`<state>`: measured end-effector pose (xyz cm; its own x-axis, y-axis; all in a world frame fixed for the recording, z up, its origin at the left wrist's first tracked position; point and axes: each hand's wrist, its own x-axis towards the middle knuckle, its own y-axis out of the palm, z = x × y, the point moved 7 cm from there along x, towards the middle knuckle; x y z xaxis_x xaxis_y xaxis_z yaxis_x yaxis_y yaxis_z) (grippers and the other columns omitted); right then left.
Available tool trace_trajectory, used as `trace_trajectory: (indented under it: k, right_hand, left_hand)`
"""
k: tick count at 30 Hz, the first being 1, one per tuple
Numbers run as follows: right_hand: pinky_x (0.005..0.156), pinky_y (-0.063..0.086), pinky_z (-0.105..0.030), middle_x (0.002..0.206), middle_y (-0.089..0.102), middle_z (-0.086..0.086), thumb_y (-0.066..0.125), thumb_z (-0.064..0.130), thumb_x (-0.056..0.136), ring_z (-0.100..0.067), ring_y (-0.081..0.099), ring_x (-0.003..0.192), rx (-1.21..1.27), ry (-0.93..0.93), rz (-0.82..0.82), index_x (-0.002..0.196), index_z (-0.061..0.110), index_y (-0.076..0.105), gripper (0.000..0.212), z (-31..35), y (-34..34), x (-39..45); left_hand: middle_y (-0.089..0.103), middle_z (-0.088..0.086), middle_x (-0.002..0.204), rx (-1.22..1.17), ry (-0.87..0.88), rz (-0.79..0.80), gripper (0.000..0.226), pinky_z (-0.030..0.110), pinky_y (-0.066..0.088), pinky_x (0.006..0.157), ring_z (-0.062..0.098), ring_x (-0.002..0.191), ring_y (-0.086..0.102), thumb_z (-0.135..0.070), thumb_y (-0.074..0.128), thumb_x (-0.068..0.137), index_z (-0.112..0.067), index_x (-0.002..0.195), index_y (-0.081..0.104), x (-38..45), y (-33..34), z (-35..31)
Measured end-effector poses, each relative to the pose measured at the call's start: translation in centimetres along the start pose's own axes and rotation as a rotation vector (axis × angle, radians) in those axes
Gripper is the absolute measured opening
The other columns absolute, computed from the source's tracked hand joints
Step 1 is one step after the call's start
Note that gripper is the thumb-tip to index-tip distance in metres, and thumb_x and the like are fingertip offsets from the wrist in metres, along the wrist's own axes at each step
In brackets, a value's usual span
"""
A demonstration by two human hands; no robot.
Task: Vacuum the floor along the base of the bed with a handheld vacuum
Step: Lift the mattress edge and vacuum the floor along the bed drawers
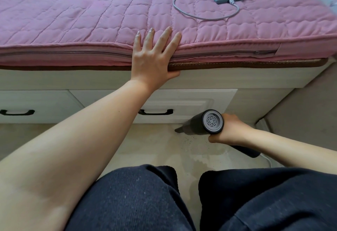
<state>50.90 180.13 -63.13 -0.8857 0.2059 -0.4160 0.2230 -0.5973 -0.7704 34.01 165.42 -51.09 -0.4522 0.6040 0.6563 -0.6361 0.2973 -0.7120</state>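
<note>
With the left hand (pixel 153 56) flat on the bed (pixel 73 21) and the right hand (pixel 229 130) gripping the vacuum (pixel 204 123), the nozzle may strike the drawer (pixel 182 101) if swept too close.

No legible text or labels anywhere.

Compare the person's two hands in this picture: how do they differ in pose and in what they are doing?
The left hand lies flat with straight, spread fingers on the bed's edge; the right hand curls round the handheld vacuum. The left is up at mattress height; the right is low near the floor. Both are bare.
</note>
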Motion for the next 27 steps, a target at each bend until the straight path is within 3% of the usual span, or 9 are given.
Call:
trace_trajectory:
  k: [11,17,22,27]
  right_hand:
    - [0.058,0.043,-0.029,0.077,0.063,-0.003,0.073,0.018,0.066,-0.020,0.061,0.073,-0.036,-0.017,-0.006,0.073,0.019,0.055,0.020,0.1,0.0,-0.6]
    - [0.068,0.053,-0.038,0.084,0.067,-0.006,0.074,0.019,0.066,-0.022,0.065,0.079,-0.047,-0.033,0.000,0.086,0.013,0.061,0.024,0.2,0.0,-0.9]
    - [0.059,0.046,-0.030,0.080,0.066,-0.004,0.072,0.018,0.067,-0.021,0.064,0.076,-0.080,-0.061,0.006,0.082,0.013,0.059,0.021,0.3,0.1,-1.3]
    - [0.061,0.050,-0.037,0.079,0.068,-0.007,0.072,0.019,0.064,-0.023,0.066,0.075,-0.094,-0.080,0.002,0.081,0.012,0.060,0.022,0.2,0.1,-1.3]
  left_hand:
    - [0.044,0.004,0.153,-0.014,-0.003,0.011,0.098,0.065,0.031,0.109,0.044,0.133,0.046,-0.062,0.075,0.067,-0.026,0.150,0.038,0.0,0.2,0.1]
    - [0.043,0.004,0.154,-0.017,-0.002,0.027,0.097,0.065,0.030,0.110,0.044,0.134,0.044,-0.062,0.074,0.068,-0.027,0.151,0.037,0.0,0.2,0.1]
    - [0.043,0.004,0.153,-0.014,-0.001,0.029,0.098,0.066,0.030,0.109,0.044,0.134,0.045,-0.062,0.074,0.068,-0.027,0.151,0.037,0.0,0.2,0.1]
    - [0.041,0.004,0.154,-0.004,0.000,0.048,0.099,0.066,0.030,0.109,0.043,0.135,0.044,-0.062,0.075,0.068,-0.027,0.152,0.035,0.1,0.2,0.1]
